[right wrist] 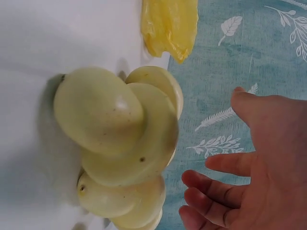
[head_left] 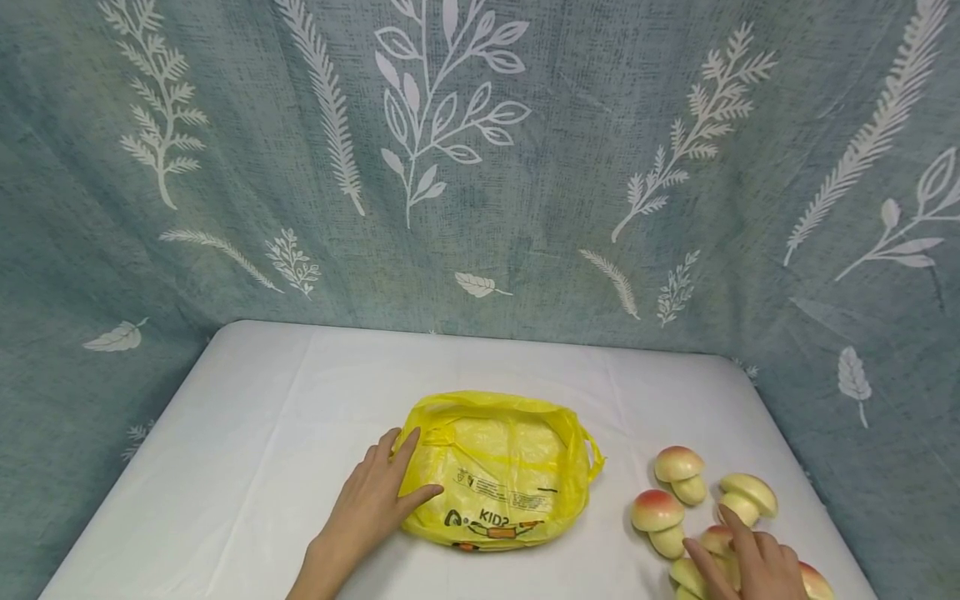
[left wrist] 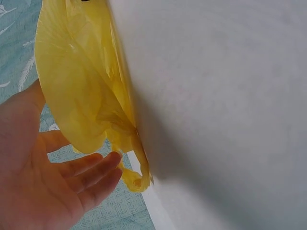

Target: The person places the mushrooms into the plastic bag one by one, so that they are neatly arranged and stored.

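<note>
Resting against the left edge of a yellow plastic bag point(head_left: 517, 454), your left hand point(head_left: 371, 496) is spread wide, thumb apart from the fingers, with no firm grip to be seen. The bag sits near the middle of a white counter point(head_left: 337, 383), its mouth gaping. Your right hand point(head_left: 757, 567) reaches over a cluster of toy mushrooms point(head_left: 660, 523), right of the bag; its fingers are spread and hold nothing.

The mushrooms look smooth and firm, probably light and a little slippery. You would do best to take one round the stem just under the cap, or across the cap's width. The bag seems thin, limp and easily creased; pinch it by the rim, or use the loop handle point(head_left: 595, 458) on its right, and expect the walls to sag if let go.

Your right hand covers part of the cluster, and the bottom of the head view cuts off the lowest mushrooms, so you cannot get a sure count. In the left wrist view, the bag hides part of your thumb and index finger. Its small print is too fine to read.
</note>
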`<state>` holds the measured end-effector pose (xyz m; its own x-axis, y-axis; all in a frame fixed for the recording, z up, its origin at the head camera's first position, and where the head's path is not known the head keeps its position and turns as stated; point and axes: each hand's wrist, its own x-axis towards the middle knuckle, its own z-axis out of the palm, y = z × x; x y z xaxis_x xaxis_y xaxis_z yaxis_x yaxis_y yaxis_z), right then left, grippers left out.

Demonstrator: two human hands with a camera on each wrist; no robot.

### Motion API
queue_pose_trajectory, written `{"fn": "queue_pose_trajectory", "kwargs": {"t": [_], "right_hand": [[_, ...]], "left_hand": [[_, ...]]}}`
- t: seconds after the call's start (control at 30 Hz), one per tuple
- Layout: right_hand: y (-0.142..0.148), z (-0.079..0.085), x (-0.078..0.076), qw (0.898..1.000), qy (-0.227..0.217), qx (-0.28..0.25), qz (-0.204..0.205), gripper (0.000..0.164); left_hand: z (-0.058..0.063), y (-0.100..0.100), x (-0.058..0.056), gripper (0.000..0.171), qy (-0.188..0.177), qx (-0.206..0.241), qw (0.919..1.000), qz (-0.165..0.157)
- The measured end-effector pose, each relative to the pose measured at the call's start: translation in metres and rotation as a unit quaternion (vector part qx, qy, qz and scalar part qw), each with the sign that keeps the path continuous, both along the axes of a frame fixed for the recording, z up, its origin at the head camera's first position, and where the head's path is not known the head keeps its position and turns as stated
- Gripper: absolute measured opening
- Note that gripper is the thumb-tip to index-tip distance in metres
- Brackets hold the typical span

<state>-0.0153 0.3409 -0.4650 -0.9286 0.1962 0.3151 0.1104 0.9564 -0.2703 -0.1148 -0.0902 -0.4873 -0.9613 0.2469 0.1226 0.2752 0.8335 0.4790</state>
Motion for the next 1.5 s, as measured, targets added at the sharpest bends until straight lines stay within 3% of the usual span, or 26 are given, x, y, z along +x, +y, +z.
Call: {"fn": "queue_pose_trajectory", "kwargs": {"t": [0.17, 0.3, 0.37, 0.53, 0.6, 0.67, 0.83, 0.93, 1.27, 1.5], "right_hand": [[0.002, -0.007, 0.004, 0.999, 0.032, 0.01, -0.003, 0.057], [0.005, -0.006, 0.006, 0.999, -0.033, 0.01, -0.016, 0.056], [0.007, -0.007, 0.007, 0.999, -0.041, 0.014, -0.017, 0.053], [0.008, -0.017, 0.013, 0.999, 0.048, 0.022, 0.01, 0.05], [0.008, -0.02, 0.014, 0.998, 0.061, 0.015, 0.01, 0.052], [0.01, -0.02, 0.016, 0.999, 0.041, 0.008, 0.005, 0.055], [0.009, -0.018, 0.017, 0.996, -0.049, -0.01, -0.068, 0.067], [0.01, -0.021, 0.018, 0.994, -0.062, -0.008, -0.087, 0.07], [0.019, -0.032, 0.022, 0.997, -0.051, -0.005, -0.05, 0.068], [0.016, -0.038, 0.022, 0.999, 0.011, -0.006, -0.044, 0.053]], "left_hand": [[-0.001, -0.001, 0.001, 0.082, -0.011, 0.007, 0.9999, -0.001], [-0.002, -0.001, 0.0, 0.082, -0.016, 0.012, 0.9998, -0.004], [-0.002, -0.001, 0.0, 0.082, -0.017, 0.011, 0.9998, -0.004], [-0.003, -0.002, 0.001, 0.079, -0.004, 0.007, 0.9999, -0.006], [-0.003, -0.002, 0.0, 0.078, 0.004, 0.008, 0.9999, -0.007], [-0.002, -0.002, 0.0, 0.077, 0.008, 0.008, 0.9999, -0.008], [-0.001, -0.004, 0.001, 0.081, 0.007, 0.01, 0.9999, -0.011], [-0.003, -0.005, 0.0, 0.084, 0.008, 0.01, 0.9998, -0.014], [-0.003, -0.005, 0.0, 0.101, -0.002, 0.024, 0.9995, -0.02], [-0.004, -0.003, 0.0, 0.106, -0.025, 0.027, 0.9992, -0.016]]}}
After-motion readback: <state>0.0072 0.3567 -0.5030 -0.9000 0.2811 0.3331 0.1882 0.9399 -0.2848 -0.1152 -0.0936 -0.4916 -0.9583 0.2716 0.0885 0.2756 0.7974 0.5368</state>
